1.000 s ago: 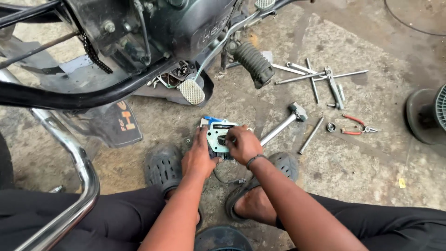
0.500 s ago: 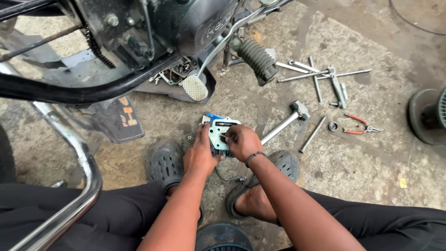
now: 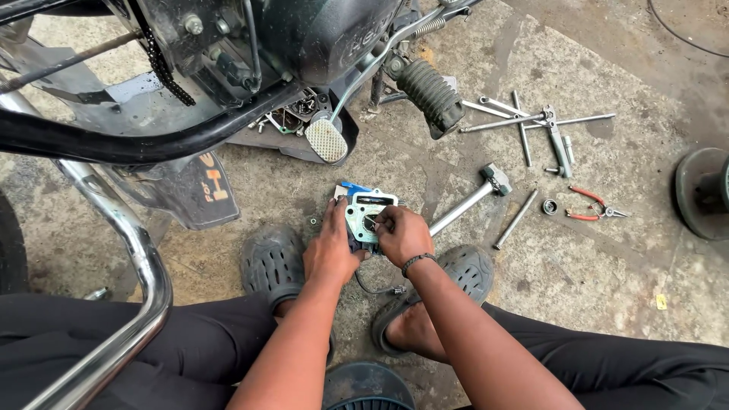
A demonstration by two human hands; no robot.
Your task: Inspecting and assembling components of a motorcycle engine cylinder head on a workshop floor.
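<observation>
Across the top of the view stands a motorcycle (image 3: pixel 304 45), its dark engine casing, chain and a black frame tube filling the upper left, with a ribbed rubber footpeg (image 3: pixel 431 95) and a pale, dimpled pedal pad (image 3: pixel 326 140) sticking out toward the floor. A chrome guard bar (image 3: pixel 129 258) curves down the left side. Below lies the stained concrete floor (image 3: pixel 607 304). The person sits low over it, legs in black trousers, both feet in dark perforated clogs, the left clog (image 3: pixel 269 262) and the right clog (image 3: pixel 467 267) on either side of the hands.

Between the feet, on the floor just below the pedal pad, sits a pale green metal engine part (image 3: pixel 367 216), flat-faced with a round bore and a blue piece at its upper left corner. The left hand (image 3: pixel 330 254) lies against its left edge, fingers closed lightly along the side to steady it. The right hand (image 3: pixel 402 235), with a dark band at the wrist, covers its right side, fingers curled and pinched at the bore; what they pinch is too small to tell.

To the right lies a hammer (image 3: pixel 474 196), its handle pointing toward the right hand. Farther right are a loose steel rod (image 3: pixel 516 219), long wrenches (image 3: pixel 531 121), red-handled pliers (image 3: pixel 591 206) and a small socket (image 3: pixel 550 206).
</observation>
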